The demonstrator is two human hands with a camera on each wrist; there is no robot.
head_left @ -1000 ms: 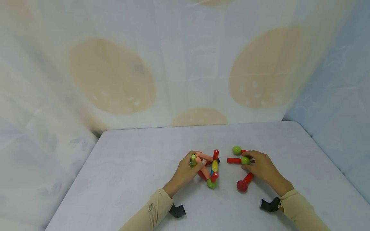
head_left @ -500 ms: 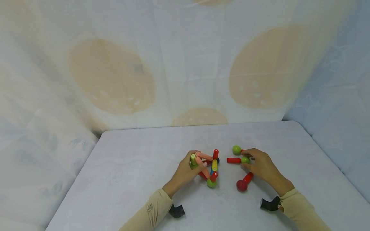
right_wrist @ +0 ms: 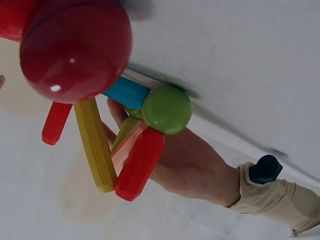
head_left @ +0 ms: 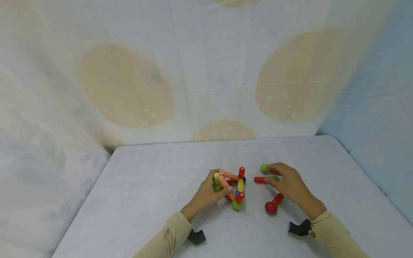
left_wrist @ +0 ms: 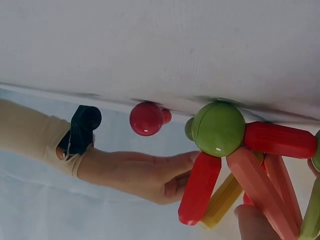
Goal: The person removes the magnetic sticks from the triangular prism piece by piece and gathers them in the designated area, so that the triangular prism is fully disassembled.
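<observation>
We see the left hand (head_left: 206, 193) curled round the near-left side of a small frame of rods and balls (head_left: 232, 188) that stands on the worktop (head_left: 145, 200); its fingers (head_left: 222, 189) wrap a salmon rod (head_left: 227, 187) and sit just beside a pale green rod (head_left: 216, 178). Beyond those fingers, to their right, a yellow rod (head_left: 240, 185) and a short red rod (head_left: 241, 172) rise from the frame, and a green ball (head_left: 237, 205) joins the rods at its near corner.

The right hand (head_left: 290, 186) lies well apart from the frame, palm down over a second cluster. Its fingers (head_left: 272, 180) press down on a green ball, mostly hidden under them, from which a red rod (head_left: 259, 179) sticks out to the left. Another green ball (head_left: 264, 168) lies just past the fingertips, touching them. A red ball with its red rod (head_left: 272, 205) lies just beside the thumb side of the hand, nearer to us. We cannot tell whether the right fingers pinch the hidden ball or merely rest on it.
</observation>
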